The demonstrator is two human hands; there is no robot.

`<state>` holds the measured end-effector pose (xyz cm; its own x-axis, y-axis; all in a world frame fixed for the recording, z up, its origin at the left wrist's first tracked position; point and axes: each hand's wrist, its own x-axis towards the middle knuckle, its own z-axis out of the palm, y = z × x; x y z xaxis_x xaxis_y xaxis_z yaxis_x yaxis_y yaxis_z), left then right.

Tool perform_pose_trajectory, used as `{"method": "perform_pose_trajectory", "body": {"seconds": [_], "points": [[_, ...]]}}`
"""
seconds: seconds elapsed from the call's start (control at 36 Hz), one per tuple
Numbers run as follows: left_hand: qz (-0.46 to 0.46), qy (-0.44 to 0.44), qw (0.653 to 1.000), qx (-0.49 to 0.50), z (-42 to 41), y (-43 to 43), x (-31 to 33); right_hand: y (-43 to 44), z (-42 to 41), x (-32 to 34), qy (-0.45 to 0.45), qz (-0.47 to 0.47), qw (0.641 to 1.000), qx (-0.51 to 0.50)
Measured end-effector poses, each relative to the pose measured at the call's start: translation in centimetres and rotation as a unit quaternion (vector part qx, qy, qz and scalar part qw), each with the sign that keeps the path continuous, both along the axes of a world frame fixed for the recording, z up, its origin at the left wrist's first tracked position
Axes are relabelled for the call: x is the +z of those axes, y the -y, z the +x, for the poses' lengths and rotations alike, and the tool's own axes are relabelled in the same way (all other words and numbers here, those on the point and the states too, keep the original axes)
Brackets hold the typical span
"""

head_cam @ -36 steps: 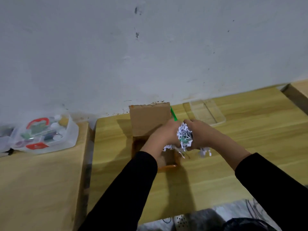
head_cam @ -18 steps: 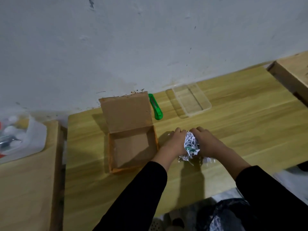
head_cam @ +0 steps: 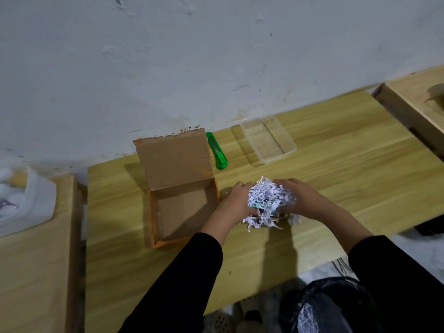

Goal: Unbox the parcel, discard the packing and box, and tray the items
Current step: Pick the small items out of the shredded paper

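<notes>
Free tabletop point(head_cam: 348, 188) at right, open box point(head_cam: 182, 212) at left — tray point(head_cam: 293, 150), knife point(head_cam: 217, 153) behind.

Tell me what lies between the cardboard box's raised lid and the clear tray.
A green utility knife lies on the table there, close beside the lid and apart from the clear tray; the head view shows it.

Dim, flat indoor light with a cool grey cast and soft detail throughout.
Shadows fall left of the cardboard box point(head_cam: 177, 164) and toward the camera under the shredded paper point(head_cam: 269, 198), so the light sits above and to the right. The wall point(head_cam: 216, 56) looks murky, and the black sleeves point(head_cam: 187, 272) lose all detail. The table point(head_cam: 336, 164) edges bow with wide-angle distortion. The white container point(head_cam: 31, 203) at far left is smeared and washed out.
</notes>
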<state>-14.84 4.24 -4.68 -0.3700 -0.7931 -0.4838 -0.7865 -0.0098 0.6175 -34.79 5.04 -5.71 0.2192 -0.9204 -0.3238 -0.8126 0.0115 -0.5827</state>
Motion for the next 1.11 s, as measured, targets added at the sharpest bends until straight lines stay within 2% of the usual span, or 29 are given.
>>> {"method": "perform_pose_trajectory", "body": {"seconds": [0.17, 0.22, 0.31, 0.39, 0.69, 0.81, 0.92, 1.0, 1.06, 1.11], "points": [[-0.022, -0.046, 0.997, 0.055, 0.0, 0.4, -0.1, -0.7, -2.0, 0.6, -0.016, -0.099, 0.990, -0.099], [-0.009, -0.060, 0.996, 0.067, -0.2, 0.4, -0.1, -1.0, -1.8, 1.0, 0.012, -0.111, 0.986, -0.124], [0.011, -0.056, 0.996, 0.068, -0.6, 0.4, -0.4, -1.4, -0.6, 0.9, 0.058, -0.100, 0.988, -0.100], [0.007, -0.049, 0.995, 0.084, -0.7, 0.2, -0.6, -1.7, 0.9, -0.2, 0.048, -0.075, 0.993, -0.073], [-0.098, 0.011, 0.982, 0.160, -0.3, 0.7, -1.2, -2.5, -3.0, -2.2, -0.065, -0.118, 0.968, -0.210], [-0.185, 0.013, 0.969, 0.163, -0.1, 0.5, -1.4, -2.6, -3.7, -1.2, -0.030, -0.113, 0.963, -0.244], [-0.275, 0.066, 0.952, 0.114, -0.2, 0.2, -0.9, -2.9, -2.2, 0.1, 0.003, -0.165, 0.968, -0.191], [-0.322, 0.073, 0.939, 0.097, -0.5, -0.6, -0.8, -3.3, 0.2, 0.7, 0.022, -0.192, 0.974, -0.118], [-0.312, 0.059, 0.945, 0.076, -0.5, -0.9, -1.4, -3.6, 1.9, 0.2, 0.027, -0.181, 0.982, -0.042], [-0.254, 0.034, 0.966, 0.038, -0.4, -1.0, -2.4, -3.8, 3.0, -0.9, 0.007, -0.161, 0.987, 0.020]]}}
